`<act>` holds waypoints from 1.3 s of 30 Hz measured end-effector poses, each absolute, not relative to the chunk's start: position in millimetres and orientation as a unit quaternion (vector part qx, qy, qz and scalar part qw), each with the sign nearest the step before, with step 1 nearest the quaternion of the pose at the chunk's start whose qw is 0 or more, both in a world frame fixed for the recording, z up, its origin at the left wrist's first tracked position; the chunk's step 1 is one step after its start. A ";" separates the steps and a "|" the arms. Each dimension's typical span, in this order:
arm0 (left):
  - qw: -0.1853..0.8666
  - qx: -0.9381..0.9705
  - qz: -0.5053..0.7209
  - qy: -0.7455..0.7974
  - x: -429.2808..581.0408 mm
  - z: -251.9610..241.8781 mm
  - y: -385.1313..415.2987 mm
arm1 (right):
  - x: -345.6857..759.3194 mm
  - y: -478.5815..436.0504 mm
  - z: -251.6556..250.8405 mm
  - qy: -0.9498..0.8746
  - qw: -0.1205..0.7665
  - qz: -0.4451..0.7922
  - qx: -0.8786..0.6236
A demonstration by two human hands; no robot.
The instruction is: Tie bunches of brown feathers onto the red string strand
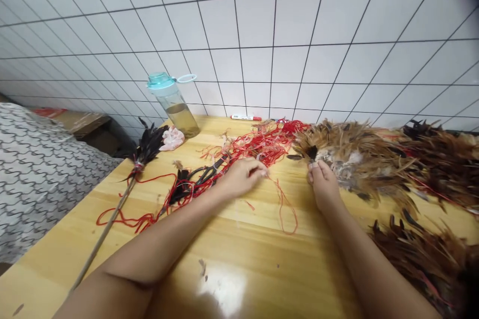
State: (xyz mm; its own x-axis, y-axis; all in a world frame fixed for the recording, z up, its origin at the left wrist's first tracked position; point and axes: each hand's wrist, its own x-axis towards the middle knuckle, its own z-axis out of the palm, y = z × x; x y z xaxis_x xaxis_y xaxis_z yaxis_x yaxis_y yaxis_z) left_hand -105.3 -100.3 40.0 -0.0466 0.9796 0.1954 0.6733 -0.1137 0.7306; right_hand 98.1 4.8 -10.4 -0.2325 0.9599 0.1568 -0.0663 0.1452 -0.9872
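Note:
My left hand (245, 175) is closed in a pinch over the middle of the table. From its fingertips a thin red string (288, 209) hangs down and lies in a loop on the wood. My right hand (324, 179) is pinched shut at the left edge of a pile of brown feathers (359, 144), with a small dark feather (312, 152) rising from its fingertips. Behind my left hand lies a tangle of red strings (265, 142). Black-handled scissors (205, 173) rest among strings beside my left forearm.
A feather duster (140, 157) with a long stick lies along the left table edge. Behind it stand a bottle (179, 112) of brownish liquid and crumpled plastic (172, 138). A marker (246, 117) lies by the tiled wall. More dark feathers (422, 254) spread at the right.

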 end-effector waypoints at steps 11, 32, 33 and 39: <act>0.381 0.474 0.539 0.583 -70.0 30.1 -107.2 | 74.5 -46.6 0.0 -0.678 0.386 0.521 -0.348; 0.504 0.397 0.555 0.530 -69.2 22.0 -102.4 | 69.0 -53.6 1.4 -0.840 0.364 0.310 -0.255; 0.506 0.400 0.557 0.523 -69.6 21.7 -102.0 | 68.7 -54.0 1.7 -0.841 0.363 0.313 -0.252; 0.514 0.436 0.563 0.479 -73.9 21.4 -100.7 | 67.6 -55.9 4.0 -0.834 0.352 0.356 -0.233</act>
